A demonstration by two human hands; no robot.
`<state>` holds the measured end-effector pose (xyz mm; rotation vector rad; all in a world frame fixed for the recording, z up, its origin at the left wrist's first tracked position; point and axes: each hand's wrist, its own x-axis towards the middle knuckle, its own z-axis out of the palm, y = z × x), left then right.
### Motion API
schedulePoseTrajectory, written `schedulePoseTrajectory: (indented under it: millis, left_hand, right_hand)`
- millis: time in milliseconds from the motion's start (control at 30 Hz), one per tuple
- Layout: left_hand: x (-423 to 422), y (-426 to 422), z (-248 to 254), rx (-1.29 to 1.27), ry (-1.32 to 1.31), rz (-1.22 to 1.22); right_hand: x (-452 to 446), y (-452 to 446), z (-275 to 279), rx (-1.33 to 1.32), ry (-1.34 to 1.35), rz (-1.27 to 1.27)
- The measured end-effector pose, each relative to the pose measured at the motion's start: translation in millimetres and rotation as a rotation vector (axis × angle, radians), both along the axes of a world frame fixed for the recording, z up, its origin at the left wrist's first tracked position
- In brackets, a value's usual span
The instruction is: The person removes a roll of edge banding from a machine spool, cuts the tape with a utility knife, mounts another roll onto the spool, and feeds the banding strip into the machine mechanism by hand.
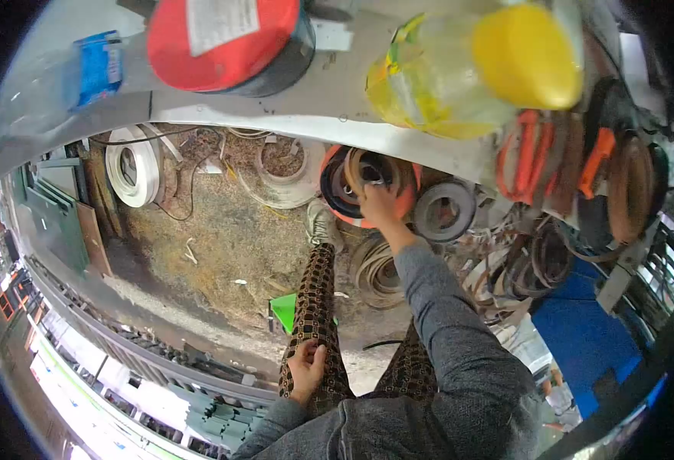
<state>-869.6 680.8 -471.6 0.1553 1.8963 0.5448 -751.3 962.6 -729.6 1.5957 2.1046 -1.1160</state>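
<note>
My right hand (379,205) reaches down to an orange-rimmed round container (409,184) with a black inside. Its fingers close on the edge of a brown coil of flat strip (354,170) that stands tilted there; the fingertips are partly hidden. Close by on the right lies a grey coil (444,212). Below that hand, loose beige coils (375,272) rest on the floor. My left hand (306,370) lies against my patterned trouser leg, its fingers curled in and nothing visible in them.
Overhead, a pale shelf (329,115) carries a red-lidded tub (206,46) and a yellow-capped jar (459,73). White coils (136,167) lie on the floor at left. Orange-handled tools (524,157) and more coils hang at right. A green scoop-like piece (283,312) is beside my leg.
</note>
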Motion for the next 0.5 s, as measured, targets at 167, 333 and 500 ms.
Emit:
schedulePoseTrajectory:
  millis: [167, 333, 500]
  left_hand:
    - [11.4, 17.2, 2.4, 0.146, -0.065, 0.133]
    - [14.7, 46.1, 16.6, 0.293, -0.216, 0.329]
    - [-29.4, 131.3, 100.7, 0.862, -0.503, 0.508]
  right_hand:
    - [15.3, -9.7, 162.7, -0.188, 0.556, -0.078]
    - [12.8, -3.0, 375.2, -0.283, 0.593, 0.241]
    - [1.2, 8.7, 537.8, 0.213, 0.562, 0.658]
